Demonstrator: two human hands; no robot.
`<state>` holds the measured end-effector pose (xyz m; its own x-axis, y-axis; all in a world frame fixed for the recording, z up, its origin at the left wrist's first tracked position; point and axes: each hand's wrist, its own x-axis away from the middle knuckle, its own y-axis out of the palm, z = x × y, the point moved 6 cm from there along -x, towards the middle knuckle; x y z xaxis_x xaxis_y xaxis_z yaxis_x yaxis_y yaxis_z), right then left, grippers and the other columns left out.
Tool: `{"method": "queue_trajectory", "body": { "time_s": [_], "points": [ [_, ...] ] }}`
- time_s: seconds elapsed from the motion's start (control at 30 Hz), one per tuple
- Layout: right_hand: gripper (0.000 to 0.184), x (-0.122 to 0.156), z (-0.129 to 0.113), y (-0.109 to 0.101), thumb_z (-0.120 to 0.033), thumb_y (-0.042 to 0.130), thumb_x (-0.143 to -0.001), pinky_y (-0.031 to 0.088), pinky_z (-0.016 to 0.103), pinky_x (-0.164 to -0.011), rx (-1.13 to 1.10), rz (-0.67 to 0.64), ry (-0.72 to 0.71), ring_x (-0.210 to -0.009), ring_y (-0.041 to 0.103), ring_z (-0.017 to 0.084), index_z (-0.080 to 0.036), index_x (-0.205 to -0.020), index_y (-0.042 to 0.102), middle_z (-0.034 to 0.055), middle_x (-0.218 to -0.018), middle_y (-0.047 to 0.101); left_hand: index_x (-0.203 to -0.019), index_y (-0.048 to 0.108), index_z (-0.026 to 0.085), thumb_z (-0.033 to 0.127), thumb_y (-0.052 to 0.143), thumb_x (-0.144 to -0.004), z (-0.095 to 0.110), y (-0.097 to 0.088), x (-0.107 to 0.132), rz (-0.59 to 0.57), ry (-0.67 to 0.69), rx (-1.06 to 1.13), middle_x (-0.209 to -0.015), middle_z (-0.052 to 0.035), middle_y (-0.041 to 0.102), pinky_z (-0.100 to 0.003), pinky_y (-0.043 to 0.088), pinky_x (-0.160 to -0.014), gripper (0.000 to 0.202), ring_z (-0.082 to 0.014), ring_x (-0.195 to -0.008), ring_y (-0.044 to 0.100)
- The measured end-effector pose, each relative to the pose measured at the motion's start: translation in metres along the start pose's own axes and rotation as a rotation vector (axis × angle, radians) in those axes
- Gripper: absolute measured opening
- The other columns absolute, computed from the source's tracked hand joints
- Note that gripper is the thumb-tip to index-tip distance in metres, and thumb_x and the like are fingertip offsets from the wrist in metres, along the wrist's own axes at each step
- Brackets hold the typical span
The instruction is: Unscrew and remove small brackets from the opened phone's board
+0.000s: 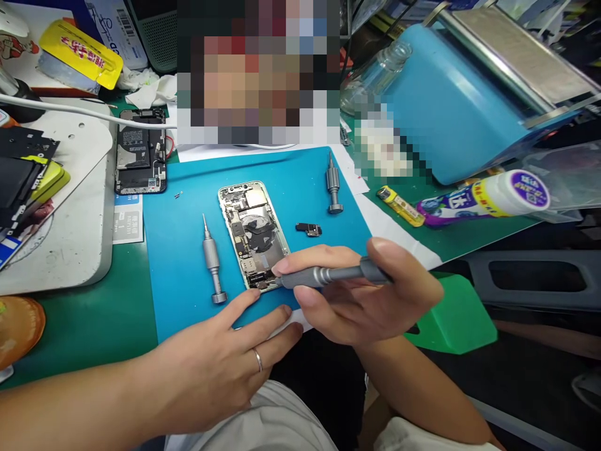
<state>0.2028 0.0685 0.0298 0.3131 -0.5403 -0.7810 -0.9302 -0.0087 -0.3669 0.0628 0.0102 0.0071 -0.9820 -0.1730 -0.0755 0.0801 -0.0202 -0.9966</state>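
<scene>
Nearest the camera, the left hand lies flat on the near edge of the blue mat, fingers spread and holding nothing; a ring shows on one finger, and the forefinger tip rests just beside the bottom corner of the opened phone. At about 3 o'clock from it, the right hand has its grip pinched on a grey screwdriver, thumb and forefinger pressed round the knurled barrel, the tip touching the phone's lower end, where small connectors and screws sit.

The phone lies near the middle of the mat, back cover off, boards and shields exposed, its long axis running from 11 to 5 o'clock. A second screwdriver lies on the mat at 9 o'clock from the phone, and a third screwdriver at 2 o'clock. A small black part lies at 3 o'clock, apart from the phone. Another dismantled phone lies at 11 o'clock, off the mat on the green bench. A glue tube lies well away at 3 o'clock.

By my judgement the step in hand is driving or loosening a screw at the phone's lower end. The next move would call for the bit seated square in the screw head, light downward pressure, and the left hand keeping the frame from sliding. Whether a screw is actually under the tip I cannot tell.
</scene>
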Motion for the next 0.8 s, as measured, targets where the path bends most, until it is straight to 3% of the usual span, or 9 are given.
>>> {"method": "queue_trajectory", "body": {
  "time_s": [0.1,0.3,0.57,0.7,0.8],
  "points": [
    [0.079,0.001,0.001,-0.004,0.003,0.063,-0.080,0.066,0.029,-0.071,0.002,0.072,0.016,-0.083,0.076,0.018,-0.016,-0.153,0.041,0.0101,-0.115,0.074,-0.118,0.077,0.029,0.055,0.068,-0.087,0.000,0.001,0.000,0.005,-0.003,0.006,-0.158,-0.0038,0.049,-0.053,0.031,-0.122,0.041,-0.0318,-0.152,0.031],
    [0.083,-0.001,-0.001,0.004,0.002,0.058,-0.085,0.066,0.032,-0.076,-0.017,-0.110,-0.012,-0.091,0.074,0.018,-0.017,-0.160,0.029,0.0093,-0.104,0.074,-0.123,0.075,0.029,0.054,0.067,-0.088,-0.001,-0.001,-0.001,0.004,0.001,-0.008,-0.158,-0.0034,0.049,-0.053,0.028,-0.123,0.044,-0.0323,-0.154,0.026],
    [0.078,-0.001,-0.002,0.005,-0.005,0.058,-0.090,0.067,0.031,-0.073,0.046,-0.125,-0.032,-0.088,0.075,0.019,-0.020,-0.160,0.028,0.0092,-0.101,0.076,-0.119,0.076,0.028,0.054,0.071,-0.084,0.000,0.000,-0.001,0.023,-0.009,0.011,-0.156,-0.0039,0.051,-0.052,0.030,-0.123,0.043,-0.0319,-0.153,0.029],
    [0.076,0.004,-0.002,0.007,-0.010,0.062,-0.093,0.068,0.032,-0.074,0.076,-0.146,-0.023,-0.090,0.076,0.019,-0.031,-0.159,0.030,0.0068,-0.102,0.076,-0.119,0.076,0.029,0.056,0.072,-0.082,0.000,0.000,-0.001,0.024,-0.010,0.002,-0.156,-0.0044,0.051,-0.052,0.029,-0.124,0.046,-0.0325,-0.154,0.026],
    [0.080,0.005,-0.003,0.007,-0.005,0.061,-0.090,0.068,0.034,-0.077,0.083,-0.124,-0.035,-0.093,0.075,0.020,-0.027,-0.160,0.029,0.0088,-0.104,0.075,-0.125,0.074,0.028,0.055,0.070,-0.083,0.000,0.000,-0.001,0.013,-0.009,-0.005,-0.157,-0.0043,0.050,-0.053,0.025,-0.125,0.050,-0.0333,-0.155,0.023]
  ]
}}
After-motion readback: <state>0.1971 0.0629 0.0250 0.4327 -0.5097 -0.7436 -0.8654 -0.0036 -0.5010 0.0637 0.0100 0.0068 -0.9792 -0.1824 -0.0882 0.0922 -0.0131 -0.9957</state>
